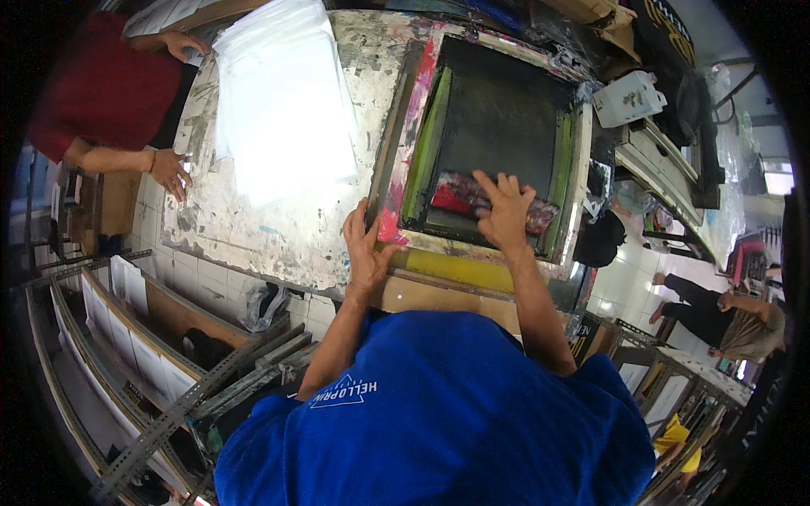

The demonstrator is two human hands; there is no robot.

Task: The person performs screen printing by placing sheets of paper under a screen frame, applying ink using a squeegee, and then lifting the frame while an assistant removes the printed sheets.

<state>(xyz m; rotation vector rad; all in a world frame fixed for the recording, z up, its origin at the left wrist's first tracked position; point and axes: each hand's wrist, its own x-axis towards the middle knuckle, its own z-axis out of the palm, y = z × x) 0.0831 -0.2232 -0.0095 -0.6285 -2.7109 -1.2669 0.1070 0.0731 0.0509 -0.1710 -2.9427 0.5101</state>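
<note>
A screen printing frame (584, 160) with a dark mesh lies on the worktable in front of me. Its wooden rim is stained pink, red and white. My left hand (368, 253) grips the near left corner, thumb over the rim and fingers along the outer side. Near the close end of the mesh, my right hand (506, 209) is on a paint-smeared red and black squeegee (454, 192), fingers over its top. The squeegee lies crosswise inside the frame; its lower edge and whatever is under the screen are hidden.
A stack of white sheets (283, 101) lies left of the frame on the paint-spotted table (202, 211). A co-worker in a red shirt (110, 84) has both hands at the table's left edge. A white container (629, 99) stands right; shelving racks (160, 337) stand lower left.
</note>
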